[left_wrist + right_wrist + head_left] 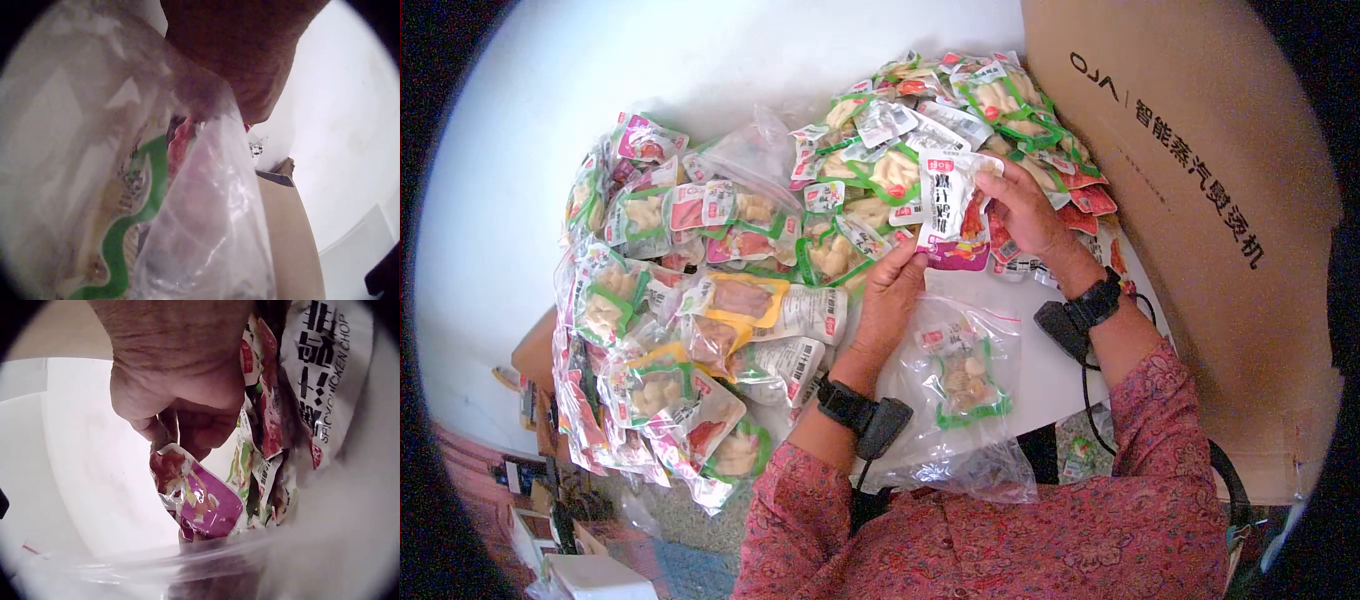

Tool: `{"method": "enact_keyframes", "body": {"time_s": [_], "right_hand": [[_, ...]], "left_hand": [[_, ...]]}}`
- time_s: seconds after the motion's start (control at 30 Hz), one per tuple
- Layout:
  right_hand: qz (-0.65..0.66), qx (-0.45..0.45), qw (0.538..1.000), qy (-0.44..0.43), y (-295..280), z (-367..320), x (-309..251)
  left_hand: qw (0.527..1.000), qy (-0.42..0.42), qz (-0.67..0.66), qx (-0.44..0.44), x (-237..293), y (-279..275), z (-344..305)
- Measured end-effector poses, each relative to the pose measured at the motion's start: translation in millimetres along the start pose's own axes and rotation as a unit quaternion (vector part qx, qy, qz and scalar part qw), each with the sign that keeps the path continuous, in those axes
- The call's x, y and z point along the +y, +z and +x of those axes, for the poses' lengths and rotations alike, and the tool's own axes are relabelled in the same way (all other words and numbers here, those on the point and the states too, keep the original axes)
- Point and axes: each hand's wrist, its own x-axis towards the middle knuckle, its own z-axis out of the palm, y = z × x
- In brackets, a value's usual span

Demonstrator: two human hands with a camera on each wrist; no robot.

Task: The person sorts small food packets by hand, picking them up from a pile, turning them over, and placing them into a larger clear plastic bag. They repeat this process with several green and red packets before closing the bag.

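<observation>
Both hands hold a white and purple chicken chop packet [953, 205] upright over the white table. The left hand [892, 300] pinches its lower left corner, thumb on the front. At the upper right edge, the right hand [1022, 205] grips it between thumb and fingers. In the right wrist view the packet's purple end [212, 503] shows below the right hand [181, 387]. A clear zip bag [910, 385] lies below the hands, with one green-edged packet [970, 375] inside. That bag [206, 231] fills much of the left wrist view.
A large heap of sealed food packets [770, 310] spreads over the left side of the table, and another pile [1000, 95] rises behind the right hand. A tall cardboard box [1200, 250] stands along the right. Crumpled clear plastic [750, 150] lies between the piles.
</observation>
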Motion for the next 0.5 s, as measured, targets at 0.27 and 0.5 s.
{"method": "enact_keyframes", "body": {"time_s": [0.27, 0.5], "right_hand": [[0.023, 0.062, 0.997, 0.044, -2.4, -0.5, -10.7], [-0.048, 0.048, 0.997, 0.047, -5.8, 0.2, -12.7]], "left_hand": [[0.995, 0.081, 0.05, -0.002, 23.7, 0.4, 1.0], [0.887, 0.272, 0.374, 0.005, 56.4, 10.1, -2.5]]}}
